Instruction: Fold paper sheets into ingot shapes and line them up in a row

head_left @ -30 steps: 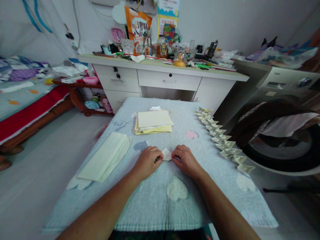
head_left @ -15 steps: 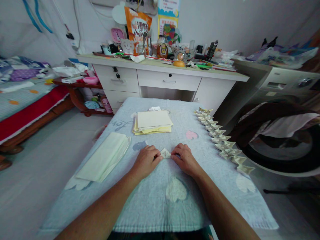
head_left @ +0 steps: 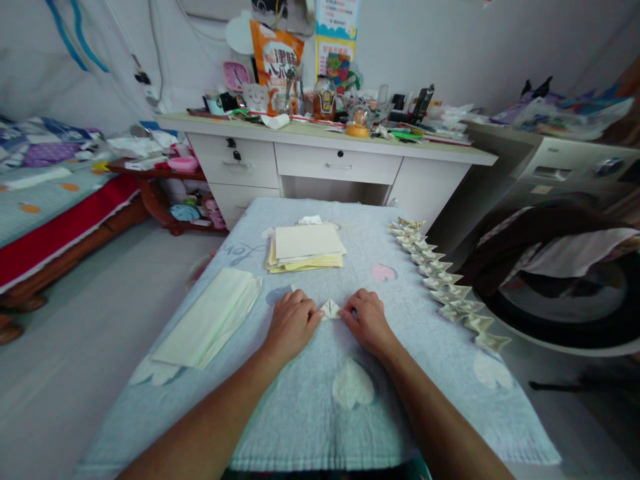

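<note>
Between my hands, low over the cloth-covered table (head_left: pixel 300 413), is a small folded piece of cream paper (head_left: pixel 330 309) with a peaked, triangular shape. My left hand (head_left: pixel 295 321) pinches its left corner between thumb and fingers. At the opposite corner, the thumb and curled fingers of my right hand (head_left: pixel 366 319) grip it too. Beyond my hands lies a stack of cream and yellow paper sheets (head_left: pixel 309 241). Left of my left hand rests a pile of larger pale folded sheets (head_left: pixel 210 319). Along the right edge runs a row of folded paper pieces (head_left: pixel 445 279), set close together.
A white desk (head_left: pixel 340 160) crowded with a jar (head_left: pixel 325 99), an orange snack bag (head_left: pixel 277 67) and other items stands behind the table. On the right is a washing machine (head_left: pixel 565 180) with clothes in its open door. A bed (head_left: pixel 55 207) is at the left.
The folded paper looks slightly more upright and pointed, with its centre crease showing more clearly. Both hands keep their places at its corners, shifting only slightly.
</note>
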Available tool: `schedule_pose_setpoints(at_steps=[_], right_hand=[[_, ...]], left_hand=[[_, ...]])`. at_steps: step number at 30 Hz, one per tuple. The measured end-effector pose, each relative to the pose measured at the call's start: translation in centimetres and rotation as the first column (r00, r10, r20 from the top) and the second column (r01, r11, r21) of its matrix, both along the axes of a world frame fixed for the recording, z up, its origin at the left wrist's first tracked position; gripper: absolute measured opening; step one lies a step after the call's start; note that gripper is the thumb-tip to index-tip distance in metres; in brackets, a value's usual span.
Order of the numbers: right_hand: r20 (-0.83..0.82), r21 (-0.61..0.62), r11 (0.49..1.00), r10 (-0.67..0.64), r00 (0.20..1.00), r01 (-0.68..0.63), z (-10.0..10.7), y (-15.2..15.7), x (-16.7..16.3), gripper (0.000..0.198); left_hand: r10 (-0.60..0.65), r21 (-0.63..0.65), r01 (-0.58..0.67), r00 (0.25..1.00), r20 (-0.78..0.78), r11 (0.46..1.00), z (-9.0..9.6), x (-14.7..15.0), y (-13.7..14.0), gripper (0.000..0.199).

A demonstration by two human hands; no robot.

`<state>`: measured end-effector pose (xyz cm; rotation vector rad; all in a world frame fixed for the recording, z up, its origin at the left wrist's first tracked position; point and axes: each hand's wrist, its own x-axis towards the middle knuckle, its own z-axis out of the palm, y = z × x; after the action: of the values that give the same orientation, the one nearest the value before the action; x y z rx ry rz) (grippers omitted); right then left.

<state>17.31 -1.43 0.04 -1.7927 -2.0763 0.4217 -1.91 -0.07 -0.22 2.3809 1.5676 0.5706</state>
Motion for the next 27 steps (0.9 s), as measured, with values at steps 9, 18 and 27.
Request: schedule_pose_setpoints(at_steps=[9,18,27], right_hand=[[-0.008,0.019,0.998,-0.061,0.998,0.062,-0.15,0.05,-0.33,0.015],[0.036,0.068,0.994,-0.091,0.995,0.088,-0.52,0.13,-0.65,0.016],[0.063,0.047,0.994,-0.106,0.992,0.103,-0.28,0.09,-0.88,0.013]], left_hand=[[0.024,0.024,-0.022,0.997,-0.070,0.999,-0.23,0.24,-0.02,0.023],[0.053,0.056,-0.047,0.993,-0.110,0.997,-0.21,0.53,-0.11,0.023],[0.065,0.055,-0.059,0.992,-0.107,0.997,-0.18,0.63,-0.16,0.022]])
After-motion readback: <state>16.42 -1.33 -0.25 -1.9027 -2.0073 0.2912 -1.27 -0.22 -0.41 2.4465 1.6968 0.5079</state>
